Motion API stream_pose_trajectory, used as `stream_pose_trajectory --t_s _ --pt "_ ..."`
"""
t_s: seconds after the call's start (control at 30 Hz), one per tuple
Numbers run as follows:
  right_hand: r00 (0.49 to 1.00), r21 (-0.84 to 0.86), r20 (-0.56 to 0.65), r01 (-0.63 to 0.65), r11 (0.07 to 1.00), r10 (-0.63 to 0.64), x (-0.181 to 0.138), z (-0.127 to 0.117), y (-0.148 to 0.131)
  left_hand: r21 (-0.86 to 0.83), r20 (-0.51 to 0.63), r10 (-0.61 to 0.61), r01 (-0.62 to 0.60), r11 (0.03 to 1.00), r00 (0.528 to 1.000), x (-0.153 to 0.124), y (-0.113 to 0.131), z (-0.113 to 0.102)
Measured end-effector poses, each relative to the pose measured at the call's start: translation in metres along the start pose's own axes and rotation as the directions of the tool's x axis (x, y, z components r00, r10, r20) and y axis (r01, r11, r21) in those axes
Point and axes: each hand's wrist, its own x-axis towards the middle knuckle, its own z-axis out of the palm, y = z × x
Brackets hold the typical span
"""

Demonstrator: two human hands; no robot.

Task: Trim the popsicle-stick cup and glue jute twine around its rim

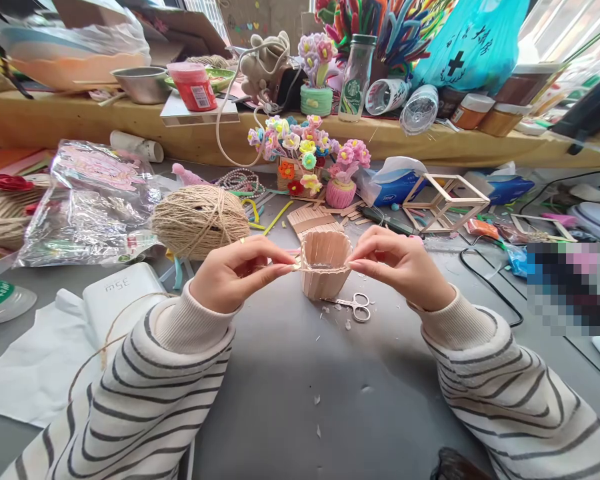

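Note:
A small cup-shaped basket of pale wooden sticks (325, 263) is held up just above the grey table, between both hands. My left hand (235, 273) pinches a strand of jute twine at the basket's left rim. My right hand (400, 263) pinches the twine at the right rim. The twine runs around the basket near its top. A loose length of twine (115, 327) trails over my left striped sleeve toward the big ball of jute twine (200, 220) behind my left hand. Small scissors (355, 305) lie on the table just below the basket.
A white box (117, 297) and white paper lie at the left. Plastic bags (90, 200), pipe-cleaner flower pots (300, 157), loose wooden sticks (310, 217) and a wooden cube frame (445, 200) sit behind. A black cable (490, 283) runs at the right. A cluttered shelf stands at the back.

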Motion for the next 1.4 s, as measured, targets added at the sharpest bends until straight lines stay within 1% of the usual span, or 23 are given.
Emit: stream_pose_trajectory --t_s 0.1,0.17,0.23,0.33,0.4,0.47,0.6,0.7,0.83,0.97,1.07,1.13,1.23,1.3,1.33,1.37,1.4 --pt "0.997 -0.070 -0.061 0.033 0.997 -0.038 -0.001 0.003 -0.004 -0.040 -0.075 0.049 -0.052 0.998 0.996 0.001 0.003 0.005" --pt "0.995 -0.113 -0.087 0.034 0.993 -0.044 -0.001 0.005 -0.006 -0.043 -0.109 0.063 -0.068 0.997 0.992 0.002 0.003 0.010" --pt "0.996 -0.146 -0.087 0.019 0.989 -0.032 0.000 0.006 -0.005 -0.010 -0.138 0.042 -0.044 0.999 0.989 0.002 0.002 0.013" --pt "0.997 -0.193 -0.075 0.003 0.981 -0.018 0.001 0.006 -0.002 0.107 -0.188 -0.034 0.055 0.993 0.982 0.002 -0.002 0.016" --pt "0.996 -0.216 -0.087 0.008 0.976 -0.028 0.002 0.007 0.000 0.167 -0.188 -0.078 0.110 0.980 0.979 0.002 -0.007 0.016" --pt "0.994 -0.235 -0.105 0.016 0.972 -0.042 0.002 0.009 0.000 0.196 -0.185 -0.093 0.129 0.972 0.978 0.003 -0.011 0.017" --pt "0.986 -0.263 -0.154 0.022 0.965 -0.064 0.002 0.014 0.001 0.232 -0.199 -0.080 0.126 0.964 0.977 0.008 -0.014 0.018" --pt "0.976 -0.259 -0.205 0.011 0.966 -0.066 0.002 0.017 0.002 0.226 -0.225 -0.082 0.134 0.965 0.971 0.012 -0.014 0.018" --pt "0.963 -0.216 -0.263 0.001 0.976 -0.059 0.002 0.019 0.003 0.143 -0.260 -0.095 0.135 0.980 0.961 0.012 -0.009 0.019" --pt "0.958 -0.150 -0.282 -0.003 0.989 -0.040 0.004 0.021 0.004 0.125 -0.319 -0.099 0.146 0.981 0.942 0.010 0.003 0.020" --pt "0.962 -0.112 -0.272 0.004 0.994 -0.034 0.004 0.020 0.003 0.139 -0.341 -0.109 0.164 0.977 0.934 0.008 0.009 0.017" --pt "0.965 -0.104 -0.255 0.034 0.994 -0.060 0.004 0.017 0.001 0.169 -0.294 -0.100 0.154 0.973 0.951 0.006 0.011 0.013" --pt "0.966 -0.113 -0.233 0.086 0.990 -0.111 0.002 0.011 -0.006 0.256 -0.121 -0.048 0.078 0.963 0.992 0.001 0.011 0.009" --pt "0.970 -0.119 -0.202 0.116 0.986 -0.139 0.000 0.004 -0.014 0.271 -0.047 0.008 0.005 0.963 0.999 -0.004 0.011 0.007" --pt "0.971 -0.125 -0.188 0.128 0.984 -0.150 -0.001 0.000 -0.018 0.240 -0.051 0.033 -0.020 0.971 0.998 -0.007 0.013 0.005" --pt "0.971 -0.139 -0.185 0.128 0.982 -0.153 -0.002 -0.005 -0.021 0.170 -0.084 0.053 -0.038 0.985 0.995 -0.010 0.015 0.003" --pt "0.970 -0.164 -0.195 0.112 0.980 -0.144 -0.003 -0.012 -0.022 0.060 -0.110 0.053 -0.046 0.997 0.993 -0.013 0.019 0.000"
